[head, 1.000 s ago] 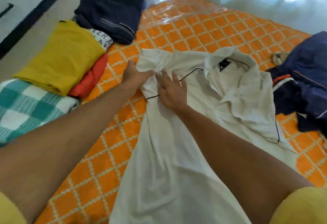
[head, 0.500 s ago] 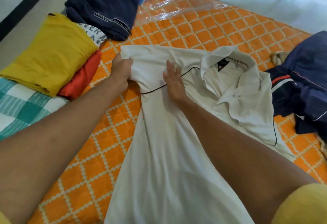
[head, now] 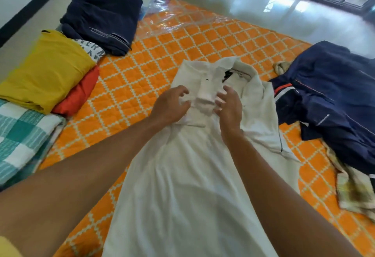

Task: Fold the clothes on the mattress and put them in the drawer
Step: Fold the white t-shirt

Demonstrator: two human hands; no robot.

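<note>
Both hands meet at the chest of the white polo shirt [head: 182, 175], a little above the middle of the frame. The left hand [head: 170, 104] has its fingers curled, and its grip looks closed on a bunched fold of white cloth just left of the button placket. The right hand [head: 230, 106] sits on the other side of the placket with fingers bent and slightly spread, fingertips touching the fabric; whether it truly pinches the cloth I cannot tell.

The shirt lies lengthwise on the orange quilted mattress [head: 142, 78], collar toward the top of the frame and hem running off the bottom edge. It is plain white, softly wrinkled, with a turned-down collar, a dark label inside the neck and thin dark piping along the sleeve edge at right centre. Its left side is folded in toward the middle.

At the upper left sit folded clothes: a navy garment [head: 101, 17], a yellow one [head: 46, 68] over a red one [head: 79, 92], and a teal checked cloth [head: 22, 137]. At the right lies an unfolded navy jacket [head: 332, 102].
</note>
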